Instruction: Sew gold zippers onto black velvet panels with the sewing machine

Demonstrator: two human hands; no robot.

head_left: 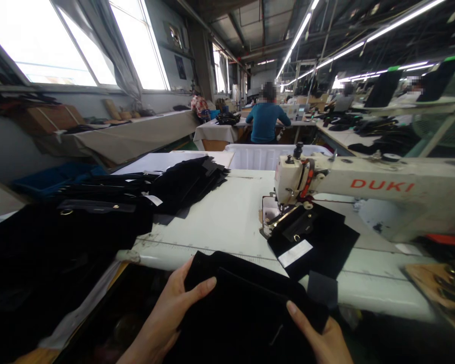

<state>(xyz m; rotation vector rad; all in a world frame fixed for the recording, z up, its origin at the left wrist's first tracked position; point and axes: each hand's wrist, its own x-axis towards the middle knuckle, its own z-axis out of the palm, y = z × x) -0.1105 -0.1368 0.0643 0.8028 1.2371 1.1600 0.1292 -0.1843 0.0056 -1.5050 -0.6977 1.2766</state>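
Note:
Between my two hands, at the table's front edge, is a black fabric piece (246, 308). My left hand (174, 303) grips its upper left corner, thumb on top and fingers hidden behind. On the right side, my right hand (318, 333) holds it the same way, thumb over the near face. Beyond it, black fabric panels (326, 242) with a white label and a gold ring lie under the head of the sewing machine (291, 182). A small dark grey square (323, 289) hangs at the table edge beside my right hand.
Stacked black fabric pieces (182, 187) cover the left of the sewing table (227, 207). A white plastic bin (265, 156) stands behind it. A wooden tray (432, 288) with dark strips is at the right. Ahead, a person in a blue top (267, 121) sits facing away.

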